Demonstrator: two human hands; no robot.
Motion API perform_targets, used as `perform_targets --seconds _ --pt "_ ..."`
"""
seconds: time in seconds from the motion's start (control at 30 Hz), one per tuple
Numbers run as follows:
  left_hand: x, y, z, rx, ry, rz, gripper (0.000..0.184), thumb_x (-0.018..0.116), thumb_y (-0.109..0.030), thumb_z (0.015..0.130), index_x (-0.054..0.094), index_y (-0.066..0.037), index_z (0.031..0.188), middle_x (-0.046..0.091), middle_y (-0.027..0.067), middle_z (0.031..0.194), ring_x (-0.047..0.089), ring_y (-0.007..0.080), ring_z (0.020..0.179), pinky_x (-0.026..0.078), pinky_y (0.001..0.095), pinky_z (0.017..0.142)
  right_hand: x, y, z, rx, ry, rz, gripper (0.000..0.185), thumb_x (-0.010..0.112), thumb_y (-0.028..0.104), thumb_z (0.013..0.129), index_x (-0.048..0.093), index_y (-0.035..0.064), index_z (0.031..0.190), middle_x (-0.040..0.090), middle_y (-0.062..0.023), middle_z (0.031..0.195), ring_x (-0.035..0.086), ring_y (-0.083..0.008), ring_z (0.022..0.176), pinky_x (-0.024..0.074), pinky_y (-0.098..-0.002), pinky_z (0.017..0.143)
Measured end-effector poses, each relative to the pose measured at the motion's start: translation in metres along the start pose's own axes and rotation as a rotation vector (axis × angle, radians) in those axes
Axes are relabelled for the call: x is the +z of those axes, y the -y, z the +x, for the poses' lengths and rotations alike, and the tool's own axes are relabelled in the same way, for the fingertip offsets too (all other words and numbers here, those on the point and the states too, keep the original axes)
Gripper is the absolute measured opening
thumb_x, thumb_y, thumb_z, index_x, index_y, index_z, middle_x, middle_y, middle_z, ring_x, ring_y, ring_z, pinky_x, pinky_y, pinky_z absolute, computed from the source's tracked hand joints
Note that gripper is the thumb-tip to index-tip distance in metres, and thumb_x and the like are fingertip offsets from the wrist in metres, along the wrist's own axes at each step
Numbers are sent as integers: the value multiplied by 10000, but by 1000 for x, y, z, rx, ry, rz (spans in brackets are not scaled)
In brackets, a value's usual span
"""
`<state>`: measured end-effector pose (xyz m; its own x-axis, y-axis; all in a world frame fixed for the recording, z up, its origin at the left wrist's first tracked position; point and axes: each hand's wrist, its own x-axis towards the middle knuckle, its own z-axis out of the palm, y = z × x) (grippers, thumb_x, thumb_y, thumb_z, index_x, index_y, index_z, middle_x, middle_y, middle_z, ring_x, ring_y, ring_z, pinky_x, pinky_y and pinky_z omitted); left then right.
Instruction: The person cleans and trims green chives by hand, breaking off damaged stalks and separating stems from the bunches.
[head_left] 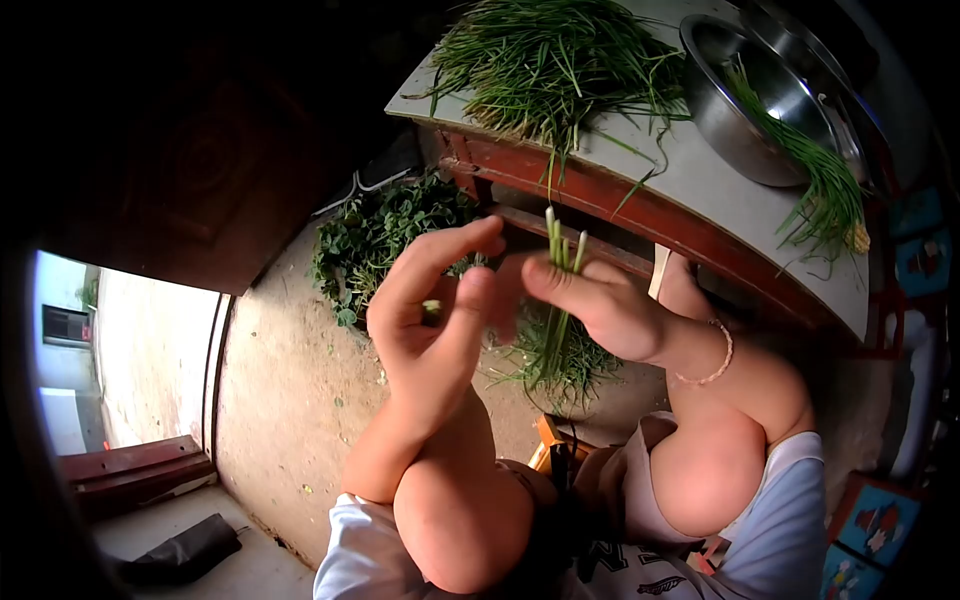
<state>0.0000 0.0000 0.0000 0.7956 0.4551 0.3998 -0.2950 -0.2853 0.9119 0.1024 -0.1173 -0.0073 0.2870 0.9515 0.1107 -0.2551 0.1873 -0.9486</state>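
Note:
A few green stalks with white ends (560, 250) stand up between the thumb and fingers of my right hand (605, 305), their green leaves hanging below it. My left hand (430, 310) is just to the left, its thumb and forefinger apart, with nothing seen between them. Above both hands, a large heap of long green stalks (560, 65) lies on the white tabletop (650, 160). More green stalks (825, 180) hang over the rim of a metal bowl (740, 110) at the upper right.
Leafy greens (385, 230) lie on the floor (290, 380) beside the table, left of my hands. Loose green stalks (580, 375) are on the floor below my right hand. A doorway stands at the left, with a dark object (185, 550) near it.

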Motion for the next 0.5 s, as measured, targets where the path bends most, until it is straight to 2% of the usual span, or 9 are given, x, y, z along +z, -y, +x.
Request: perform_targets --seconds 0.07,0.1,0.17,0.2,0.27,0.33,0.4,0.5 --pt "10 -16 2 -205 7 -169 301 447 61 763 524 19 1051 533 110 945 529 66 514 417 160 398 1 0 -1 58 171 71 317 362 301 895 525 31 866 556 -52 761 517 -102 663 413 -241 656" --pt "4 -20 1 -186 38 -97 296 458 57 761 534 16 1044 544 108 946 546 86 555 429 169 455 6 0 -1 58 174 78 317 362 301 895 525 31 866 556 -52 761 517 -102 663 413 -241 656" --pt "2 -7 1 28 48 44 257 479 53 746 571 20 984 578 107 888 562 114 601 440 189 530 8 7 -5 286 204 206 337 362 319 894 522 31 825 505 -26 656 478 -100 561 408 -231 562" --pt "2 -3 2 28 45 39 257 479 53 746 571 20 984 578 107 888 562 114 601 440 189 530 12 9 -6 394 125 300 284 389 268 877 517 27 799 423 7 565 411 -84 481 373 -224 481" --pt "2 3 5 175 38 37 190 506 46 725 604 26 886 606 97 796 566 128 644 437 204 588 8 9 -6 450 136 317 240 404 226 854 519 24 794 391 22 541 373 -68 456 339 -213 447" --pt "2 -1 3 131 35 22 163 516 44 716 607 29 850 608 94 766 565 124 647 437 205 584 7 8 -5 510 148 338 198 419 185 830 522 21 790 358 36 516 335 -51 431 304 -202 414" --pt "2 -3 2 89 29 8 137 525 43 707 611 33 813 611 90 737 564 121 651 437 206 580 7 8 -4 525 130 309 142 428 119 782 530 21 775 345 52 507 276 -25 399 226 -184 372" --pt "1 -4 0 69 55 -3 117 537 39 701 608 35 794 612 88 733 566 121 649 432 203 555 7 6 -4 483 100 307 127 447 107 775 543 24 762 342 61 503 252 -15 390 195 -177 359"
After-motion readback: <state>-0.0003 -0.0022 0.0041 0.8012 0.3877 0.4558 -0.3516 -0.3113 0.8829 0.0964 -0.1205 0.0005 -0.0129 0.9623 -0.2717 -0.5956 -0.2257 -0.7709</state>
